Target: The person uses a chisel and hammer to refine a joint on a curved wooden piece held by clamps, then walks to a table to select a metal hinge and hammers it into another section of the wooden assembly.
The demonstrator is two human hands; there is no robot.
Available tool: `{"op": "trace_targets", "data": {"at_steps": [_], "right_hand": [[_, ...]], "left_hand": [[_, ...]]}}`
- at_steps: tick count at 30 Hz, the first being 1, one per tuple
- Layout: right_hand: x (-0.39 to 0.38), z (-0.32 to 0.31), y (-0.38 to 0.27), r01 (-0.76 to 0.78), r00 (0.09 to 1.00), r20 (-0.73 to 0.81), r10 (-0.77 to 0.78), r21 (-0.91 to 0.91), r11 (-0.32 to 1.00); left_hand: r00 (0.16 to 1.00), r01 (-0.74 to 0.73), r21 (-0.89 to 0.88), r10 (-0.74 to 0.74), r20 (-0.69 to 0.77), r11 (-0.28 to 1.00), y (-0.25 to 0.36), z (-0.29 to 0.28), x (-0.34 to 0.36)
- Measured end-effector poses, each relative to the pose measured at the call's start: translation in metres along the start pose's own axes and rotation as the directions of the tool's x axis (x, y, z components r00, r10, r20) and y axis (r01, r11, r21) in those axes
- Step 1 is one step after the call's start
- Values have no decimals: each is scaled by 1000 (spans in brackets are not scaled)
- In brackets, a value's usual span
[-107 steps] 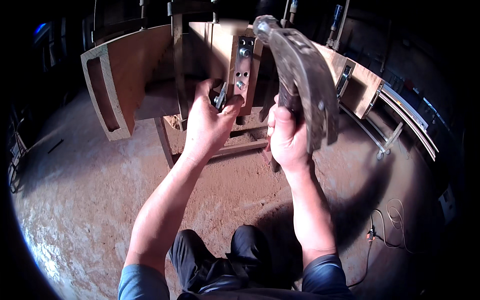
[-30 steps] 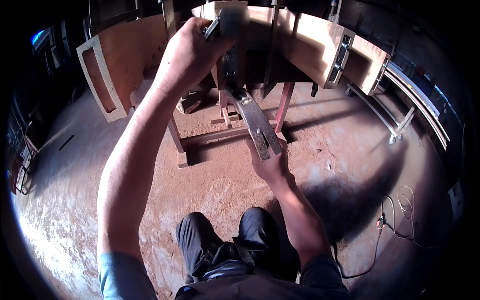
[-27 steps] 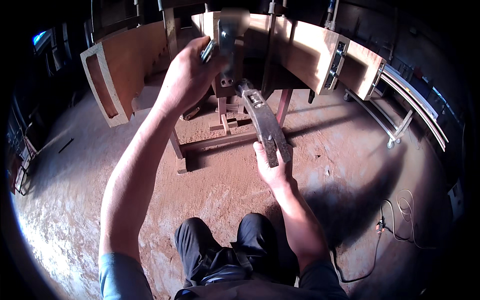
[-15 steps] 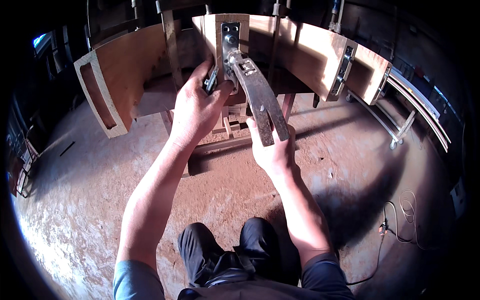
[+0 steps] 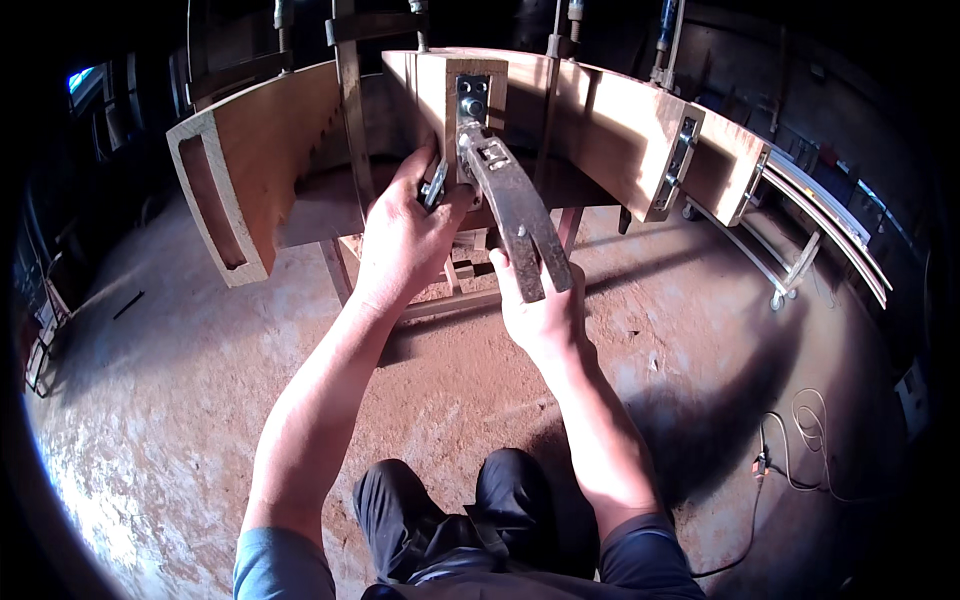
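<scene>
My right hand (image 5: 540, 318) is closed round a claw hammer (image 5: 512, 205), its claw pointing back toward me. The hammer's face end sits at a metal bed-rail-like plate (image 5: 472, 92) set in the end of an upright wooden board (image 5: 430, 85). My left hand (image 5: 400, 245) is closed on a small silver metal fitting (image 5: 434, 184), gripped by the fingers beside the board. Its thumb reaches to the lower end of the plate, partly hidden behind the hammer. The hammer's handle is mostly hidden under its head.
At left stands a wooden board with an unfilled slot (image 5: 212, 205) in its end. Two boards at right carry metal plates (image 5: 680, 165). Bar clamps (image 5: 350, 110) rise behind. A wheeled rack (image 5: 790, 270) stands right; a cable (image 5: 765, 465) lies on the dusty floor.
The whole view has shifted slightly, so the boards sit a little lower. Both hands keep their grips, and the hammer's face end remains at the plate.
</scene>
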State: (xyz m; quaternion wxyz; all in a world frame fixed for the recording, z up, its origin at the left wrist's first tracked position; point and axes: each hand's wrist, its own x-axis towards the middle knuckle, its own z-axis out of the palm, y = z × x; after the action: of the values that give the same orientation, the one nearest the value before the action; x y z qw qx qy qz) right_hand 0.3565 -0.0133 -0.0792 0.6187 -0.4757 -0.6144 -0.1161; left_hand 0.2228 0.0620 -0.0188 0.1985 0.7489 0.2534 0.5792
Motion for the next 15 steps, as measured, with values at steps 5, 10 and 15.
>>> {"op": "trace_targets", "data": {"at_steps": [5,10,15], "right_hand": [[7,-11,-13,218,971,-141,-195,173,960],[41,-4,-10,261,963,-83,-258,26,965],[49,-4,-24,315,936,-159,-313,-10,949]], "left_hand": [[1000,-18,62,19,-25,998,-10,2,-8],[999,47,89,-49,19,995,-6,7,-10],[998,27,50,-24,-59,998,-9,9,-12]]}}
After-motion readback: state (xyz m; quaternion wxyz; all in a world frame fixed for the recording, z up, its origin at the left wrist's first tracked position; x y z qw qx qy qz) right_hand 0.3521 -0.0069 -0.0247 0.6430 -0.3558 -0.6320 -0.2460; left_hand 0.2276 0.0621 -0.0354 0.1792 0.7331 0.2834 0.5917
